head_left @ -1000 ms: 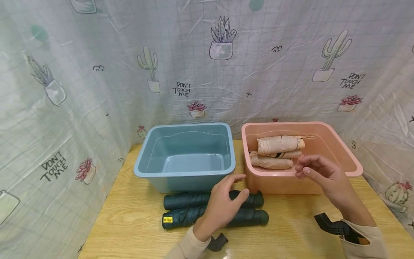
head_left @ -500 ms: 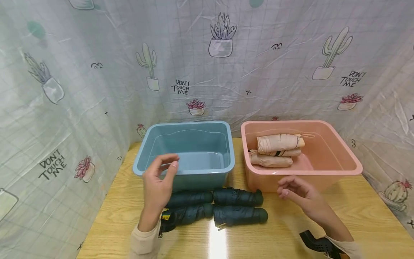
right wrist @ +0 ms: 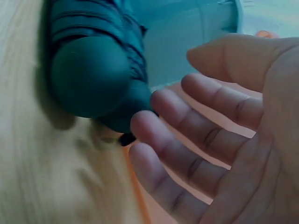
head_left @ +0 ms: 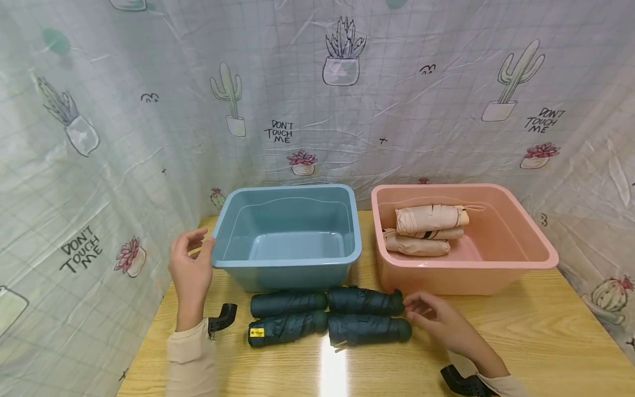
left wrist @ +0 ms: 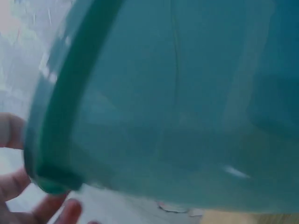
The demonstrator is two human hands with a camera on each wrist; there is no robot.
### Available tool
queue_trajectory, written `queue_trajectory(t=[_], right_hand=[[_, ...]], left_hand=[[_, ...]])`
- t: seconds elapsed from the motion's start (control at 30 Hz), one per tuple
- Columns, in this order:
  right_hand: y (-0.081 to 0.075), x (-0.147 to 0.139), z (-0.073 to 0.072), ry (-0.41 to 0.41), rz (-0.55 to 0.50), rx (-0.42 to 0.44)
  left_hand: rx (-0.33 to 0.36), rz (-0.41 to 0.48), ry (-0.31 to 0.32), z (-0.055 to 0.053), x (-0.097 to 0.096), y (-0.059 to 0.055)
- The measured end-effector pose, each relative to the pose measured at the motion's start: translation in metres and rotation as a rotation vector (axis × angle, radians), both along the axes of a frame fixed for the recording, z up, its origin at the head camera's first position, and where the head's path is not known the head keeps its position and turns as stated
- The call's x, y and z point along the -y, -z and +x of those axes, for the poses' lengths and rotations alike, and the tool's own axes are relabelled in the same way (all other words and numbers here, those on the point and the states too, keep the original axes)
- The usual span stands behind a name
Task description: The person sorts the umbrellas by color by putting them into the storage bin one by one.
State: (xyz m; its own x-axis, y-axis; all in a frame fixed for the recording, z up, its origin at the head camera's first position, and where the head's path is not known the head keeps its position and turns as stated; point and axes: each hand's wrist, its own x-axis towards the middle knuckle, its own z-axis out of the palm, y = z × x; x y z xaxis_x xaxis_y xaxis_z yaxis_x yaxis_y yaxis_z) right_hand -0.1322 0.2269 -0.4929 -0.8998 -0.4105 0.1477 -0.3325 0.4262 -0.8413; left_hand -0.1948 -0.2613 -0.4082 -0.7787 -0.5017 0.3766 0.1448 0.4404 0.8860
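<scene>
My left hand (head_left: 191,270) is at the left side of the blue bin (head_left: 285,265), fingers loosely bent and fingertips right at its rim. The left wrist view shows the fingers (left wrist: 14,184) beside the bin's rim corner. Several dark green folded umbrellas lie in front of the bin, in two rows end to end. One, the front left umbrella (head_left: 288,329), has a yellow tag. My right hand (head_left: 441,322) hovers with relaxed, slightly curved fingers near the rounded ends of the back right umbrella (head_left: 364,300) and the front right umbrella (head_left: 364,329). It holds nothing.
A pink bin (head_left: 466,266) stands to the right of the blue one, with several beige folded umbrellas (head_left: 429,219) piled at its left side. Nothing lies inside the blue bin. A cactus-print curtain (head_left: 317,121) hangs behind and beside the wooden table (head_left: 545,342).
My left hand has moved left from over the umbrellas, across the blue bin's front, to its left rim. My right hand has come down and left from the pink bin toward the umbrella ends.
</scene>
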Motion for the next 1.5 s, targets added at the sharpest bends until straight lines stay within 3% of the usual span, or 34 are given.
queue_trajectory(t=[0.17,0.4,0.7,0.83,1.27,1.5], right_hand=[[0.007,0.002,0.001,-0.005,0.049,0.094],[0.015,0.005,0.003,-0.021,0.093,0.141],[0.021,0.009,0.005,-0.019,0.151,0.133],[0.021,0.010,0.006,-0.012,0.162,0.114],[0.022,0.012,0.013,0.008,0.046,0.102],[0.019,0.011,0.012,-0.059,-0.067,0.190]], left_hand=[[0.199,0.104,0.095,-0.006,0.014,0.007],[0.297,0.224,0.225,-0.012,0.024,0.010],[0.270,0.402,0.422,-0.012,0.037,0.017],[0.251,0.428,0.497,-0.012,0.042,0.019],[0.261,0.427,0.580,-0.016,0.048,0.029],[0.249,0.398,0.608,-0.015,0.052,0.030]])
